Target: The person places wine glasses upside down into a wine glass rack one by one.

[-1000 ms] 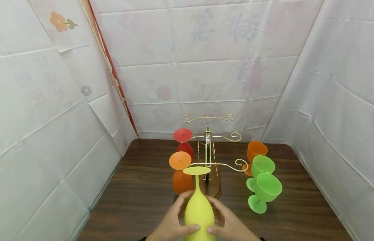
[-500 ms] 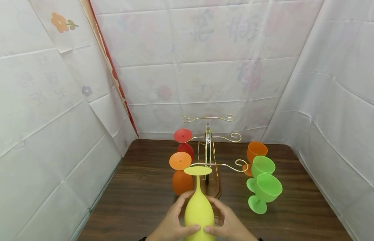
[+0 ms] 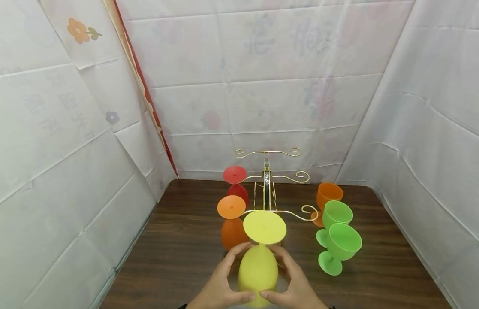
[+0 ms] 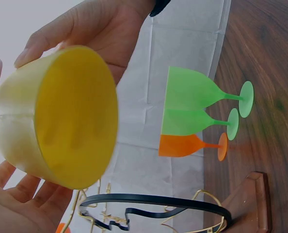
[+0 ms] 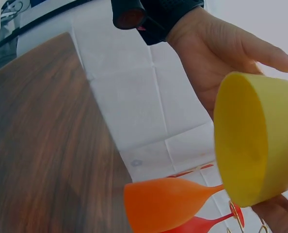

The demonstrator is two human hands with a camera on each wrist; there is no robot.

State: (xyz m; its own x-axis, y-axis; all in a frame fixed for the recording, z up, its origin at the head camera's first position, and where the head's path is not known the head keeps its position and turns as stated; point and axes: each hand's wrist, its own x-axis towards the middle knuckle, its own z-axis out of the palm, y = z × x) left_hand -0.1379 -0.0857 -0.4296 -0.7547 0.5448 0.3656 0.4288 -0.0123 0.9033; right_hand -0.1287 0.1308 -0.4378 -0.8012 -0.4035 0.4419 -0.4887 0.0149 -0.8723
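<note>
A yellow goblet (image 3: 258, 272) hangs upside down between my two hands, foot uppermost and facing the head camera. My left hand (image 3: 227, 281) grips the bowl from the left, and my right hand (image 3: 292, 281) grips it from the right. Both thumbs lie on the near side of the bowl, their tips close together. The left wrist view looks into the hollow yellow bowl (image 4: 78, 116), which holds nothing visible. Just beyond my hands is a gold wire glass rack (image 3: 267, 184). An orange goblet (image 3: 233, 234) and a red goblet (image 3: 237, 194) hang upside down on its left arms.
On the dark wooden table (image 3: 173, 257), to the right, stand two green goblets (image 3: 344, 240) and an orange goblet (image 3: 329, 195), all upright. The rack's right arms (image 3: 301, 212) carry no goblets. White sheets (image 3: 262, 86) wall in the back and both sides.
The yellow goblet has tipped so its foot now shows its full round face, and the foot has shifted right. Both hands keep their grip; the other goblets stay put.
</note>
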